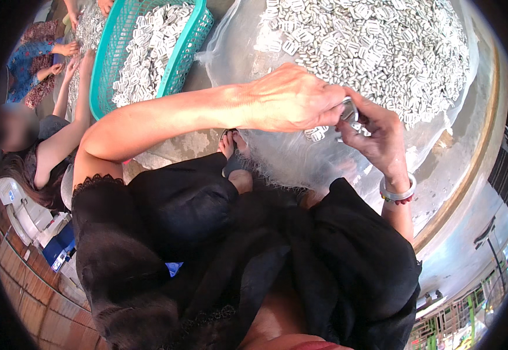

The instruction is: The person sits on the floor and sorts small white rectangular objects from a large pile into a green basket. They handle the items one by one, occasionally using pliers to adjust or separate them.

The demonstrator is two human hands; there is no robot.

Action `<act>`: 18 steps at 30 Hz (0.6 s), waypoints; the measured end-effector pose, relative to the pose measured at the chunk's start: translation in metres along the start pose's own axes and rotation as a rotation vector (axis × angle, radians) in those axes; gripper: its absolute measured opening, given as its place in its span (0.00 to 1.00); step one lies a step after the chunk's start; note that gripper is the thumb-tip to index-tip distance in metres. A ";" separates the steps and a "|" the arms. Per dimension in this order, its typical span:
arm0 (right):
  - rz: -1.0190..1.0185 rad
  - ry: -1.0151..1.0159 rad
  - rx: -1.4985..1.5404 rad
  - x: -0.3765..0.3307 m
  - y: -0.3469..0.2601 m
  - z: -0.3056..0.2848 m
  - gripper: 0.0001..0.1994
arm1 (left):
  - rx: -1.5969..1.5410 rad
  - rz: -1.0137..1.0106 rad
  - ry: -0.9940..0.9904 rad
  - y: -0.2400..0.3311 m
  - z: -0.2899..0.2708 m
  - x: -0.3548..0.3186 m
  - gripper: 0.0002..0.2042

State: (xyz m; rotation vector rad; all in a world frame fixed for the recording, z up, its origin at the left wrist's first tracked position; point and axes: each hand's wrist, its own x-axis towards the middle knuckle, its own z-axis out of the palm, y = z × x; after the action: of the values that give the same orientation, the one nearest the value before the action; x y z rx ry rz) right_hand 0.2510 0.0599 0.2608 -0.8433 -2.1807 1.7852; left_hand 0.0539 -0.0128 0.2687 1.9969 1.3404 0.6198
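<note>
Silver metal pc (349,109) is at approx. 2 o'clock from frame ctr, held up btwn both hands: shiny, w/ a rounded, pale rim & darker middle; full outline partly hidden by fingers. R hand (377,133) grips it btwn thumb & fingertips, w/ a pale bracelet (398,189) on that wrist. L hand (297,99) is closed, fingers curled in, tips on the pc's 9 o'clock side; far-side fingers hidden. Just off at 8 o'clock from the pc, a few loose slotted pcs (316,134) show over clear plastic sheet (300,156). Big pile (382,52) of similar bright silver pcs sits at 1–2 o'clock, on same sheet. Teal basket (103,70) at approx. 11 o'clock holds lots more slotted silver ones. Co-worker's hand (68,49), at 10 o'clock, is near another greyish heap (90,24).
</note>
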 end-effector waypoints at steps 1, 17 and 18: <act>0.022 -0.031 0.006 -0.001 0.001 0.000 0.24 | -0.024 -0.020 -0.021 -0.002 0.004 -0.003 0.09; 0.437 -0.132 1.225 -0.002 0.042 0.009 0.19 | 0.074 -0.086 -0.101 -0.011 -0.008 0.021 0.14; 0.443 -0.113 1.245 -0.005 0.042 0.009 0.20 | 0.070 -0.027 -0.075 -0.010 -0.012 0.021 0.13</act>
State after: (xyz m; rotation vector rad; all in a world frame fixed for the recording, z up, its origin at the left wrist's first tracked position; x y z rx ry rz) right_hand 0.2633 0.0537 0.2199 -0.8589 -0.5352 2.8036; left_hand 0.0472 0.0126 0.2696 2.0338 1.3589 0.4869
